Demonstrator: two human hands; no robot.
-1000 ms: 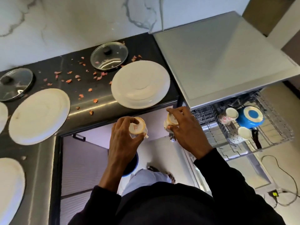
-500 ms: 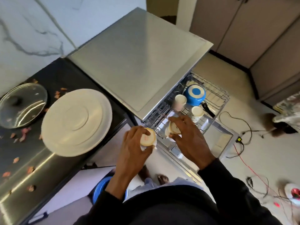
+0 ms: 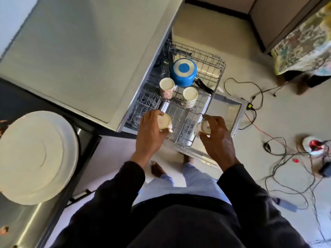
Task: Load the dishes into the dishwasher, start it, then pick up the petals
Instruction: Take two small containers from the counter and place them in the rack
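Observation:
My left hand point(image 3: 149, 135) grips a small cream cup point(image 3: 164, 121) over the near left part of the pulled-out dishwasher rack point(image 3: 217, 72). My right hand point(image 3: 217, 140) grips a second cup point(image 3: 204, 127) above the rack's near right edge. Inside the rack stand two upside-down patterned cups point(image 3: 167, 86) point(image 3: 190, 94) and an upside-down blue saucepan point(image 3: 183, 72) with a black handle. The dishwasher's open door point(image 3: 227, 110) lies below the rack. A white plate point(image 3: 35, 156) sits on the dark counter at left, with a few petals point(image 3: 4, 230) at the frame's left edge.
The dishwasher's grey top point(image 3: 86, 51) fills the upper left. Tangled cables point(image 3: 293, 169) and a white and red device point(image 3: 313, 145) lie on the floor at right. A patterned cloth point(image 3: 304, 42) hangs at upper right. My feet point(image 3: 157, 169) stand just before the door.
My view has swung right from the counter to the dishwasher. Both hands have carried their cups out over the rack and moved apart.

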